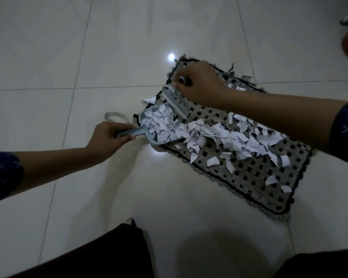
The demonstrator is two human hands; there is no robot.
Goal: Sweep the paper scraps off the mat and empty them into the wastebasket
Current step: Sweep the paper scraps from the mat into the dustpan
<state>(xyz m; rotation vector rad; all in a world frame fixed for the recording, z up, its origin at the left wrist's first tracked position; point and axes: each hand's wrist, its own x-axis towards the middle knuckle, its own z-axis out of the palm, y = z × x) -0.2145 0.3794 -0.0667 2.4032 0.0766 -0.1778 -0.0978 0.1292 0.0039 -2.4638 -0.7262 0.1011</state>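
Woven grey and black, the mat [249,177] lies on our pale tiled floor [68,47], its far corner frayed into loose strips. White paper scraps [229,141] cover its middle in a thick band running from the dustpan toward the right edge, with a few single pieces lower down near the scalloped border and one piece off the mat on the tiles just beyond the pan.

Our left hand [107,137] closes its fingers around the handle of the small pale blue dustpan [159,125], thumb pressed along the top. The pan's mouth rests on the mat's near-left edge and is already heaped with scraps.

Our right hand [199,85] reaches across the mat and grips the pale blue brush [174,101] with curled fingers, holding it just above the far rim of the pan, bristles down on the weave.

A grey looped cord [115,117] lies on the tiles just behind our left hand. Dark patterned sleeves cover both forearms.
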